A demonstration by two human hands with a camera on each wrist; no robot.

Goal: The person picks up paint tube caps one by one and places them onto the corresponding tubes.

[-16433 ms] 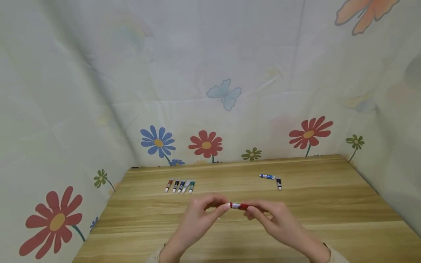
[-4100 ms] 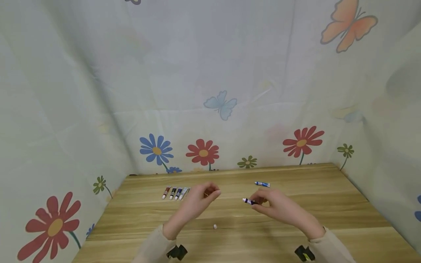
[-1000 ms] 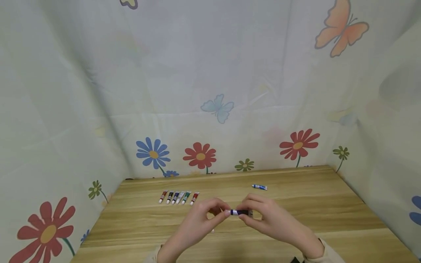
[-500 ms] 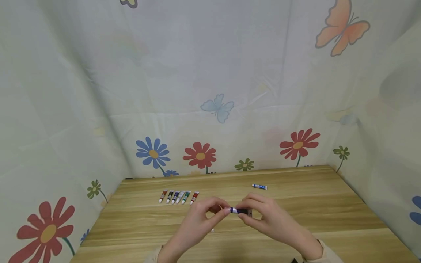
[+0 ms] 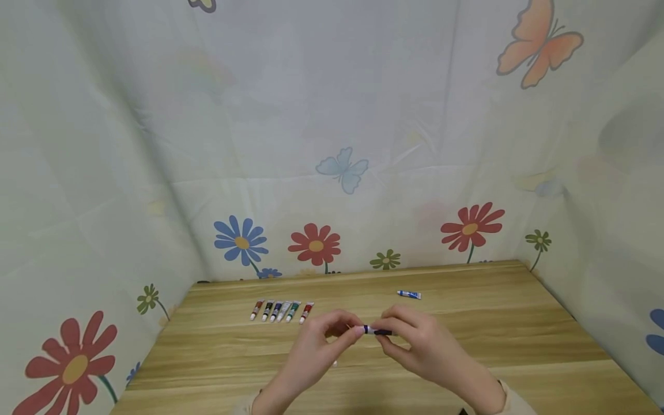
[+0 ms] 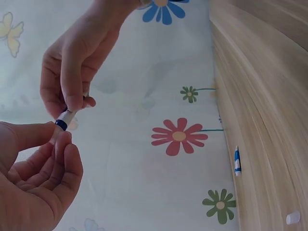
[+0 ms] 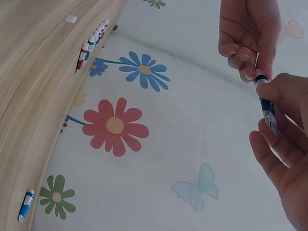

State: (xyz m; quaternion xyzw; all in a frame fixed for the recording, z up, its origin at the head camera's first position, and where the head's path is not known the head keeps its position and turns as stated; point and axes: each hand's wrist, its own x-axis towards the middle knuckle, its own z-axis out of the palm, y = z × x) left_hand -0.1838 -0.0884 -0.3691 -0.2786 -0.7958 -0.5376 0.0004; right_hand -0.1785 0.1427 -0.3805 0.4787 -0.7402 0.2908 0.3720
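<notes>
Both my hands hold a dark blue paint tube (image 5: 383, 332) up above the table, lying nearly level between them. My left hand (image 5: 323, 344) pinches its cap end between thumb and fingertips, which cover most of the white cap. Gripping the body from the other side is my right hand (image 5: 422, 343); in the right wrist view its thumb presses on the tube (image 7: 266, 103) and the flat crimped tail sticks out past it. In the left wrist view the dark band near the neck of the tube (image 6: 61, 123) shows between the two hands.
Several paint tubes lie in a row at the back left, ending with a red tube (image 5: 306, 312) on the right. A bright blue tube (image 5: 409, 294) lies alone at the back right. A small white cap (image 7: 71, 19) is on the wooden table (image 5: 467, 300). Printed curtains stand behind.
Earlier I held the red tube, which now lies in the row. The dark blue tube was picked up from the right beside the bright blue one; lately it has turned slightly in my fingers.
</notes>
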